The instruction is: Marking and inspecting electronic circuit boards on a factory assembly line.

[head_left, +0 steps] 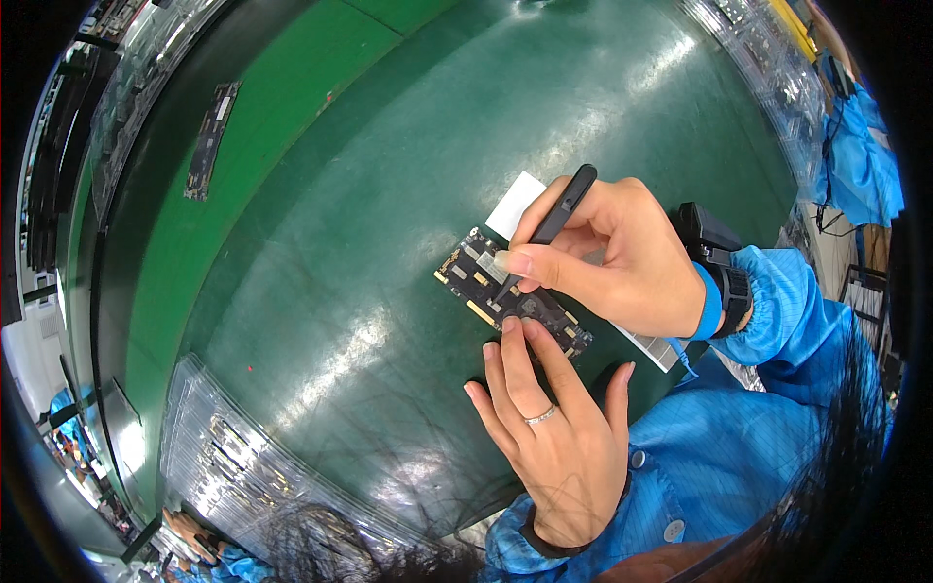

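Observation:
A black circuit board [471, 267] with gold and silver parts lies on the green mat, set at a slant. My right hand [632, 253] pinches black tweezers [566, 206] above it, and their tip points down at the middle of the board. My left hand [559, 432], a ring on one finger, has its fingers stretched out. Two of its fingertips rest on the board's near side, close to the tweezers' tip. Part of the board is hidden under my fingers. Just beyond the board lies a white slip [517, 201], partly behind my right hand.
A printed white sheet [653, 348] lies under my right wrist, beside a blue wristband [709, 301] with a cord. Another board [209, 146] sits on the green belt [267, 107] at left. Clear trays [228, 452] stand near left, more trays [763, 83] far right. A co-worker's blue sleeve [865, 155] shows at right.

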### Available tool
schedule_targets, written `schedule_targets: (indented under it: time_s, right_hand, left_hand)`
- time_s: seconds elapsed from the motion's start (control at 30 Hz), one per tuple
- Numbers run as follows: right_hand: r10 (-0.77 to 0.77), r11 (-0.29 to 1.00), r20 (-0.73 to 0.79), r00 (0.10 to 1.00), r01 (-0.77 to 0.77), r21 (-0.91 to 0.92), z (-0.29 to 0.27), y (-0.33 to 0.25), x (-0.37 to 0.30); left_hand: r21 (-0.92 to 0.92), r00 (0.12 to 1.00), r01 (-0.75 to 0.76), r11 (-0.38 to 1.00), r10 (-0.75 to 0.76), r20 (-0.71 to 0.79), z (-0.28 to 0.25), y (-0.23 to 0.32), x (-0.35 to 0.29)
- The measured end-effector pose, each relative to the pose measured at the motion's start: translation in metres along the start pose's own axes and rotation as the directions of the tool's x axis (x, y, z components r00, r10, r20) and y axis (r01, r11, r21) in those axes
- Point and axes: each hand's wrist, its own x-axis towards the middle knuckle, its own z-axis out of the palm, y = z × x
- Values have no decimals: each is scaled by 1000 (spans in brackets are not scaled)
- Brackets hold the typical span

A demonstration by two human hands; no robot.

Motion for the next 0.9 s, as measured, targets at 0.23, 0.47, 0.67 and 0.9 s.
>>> schedule_targets:
  time_s: [0.23, 0.47, 0.67, 0.9]
  right_hand:
    - [-15, 999, -26, 1000, 14, -32, -2, -1, -1]
    - [15, 1000, 190, 982, -17, 12, -20, -21, 10]
    - [-219, 948, 152, 964, 247, -200, -33, -32, 17]
    - [-38, 998, 86, 996, 33, 53, -35, -4, 36]
  left_hand:
    - [66, 1000, -6, 998, 6, -7, -5, 4, 8]
    - [219, 999, 42, 975, -37, -27, -6, 9, 11]
    - [196, 998, 21, 980, -8, -66, -8, 6, 8]
    - [100, 987, 40, 994, -23, -159, -1, 0, 16]
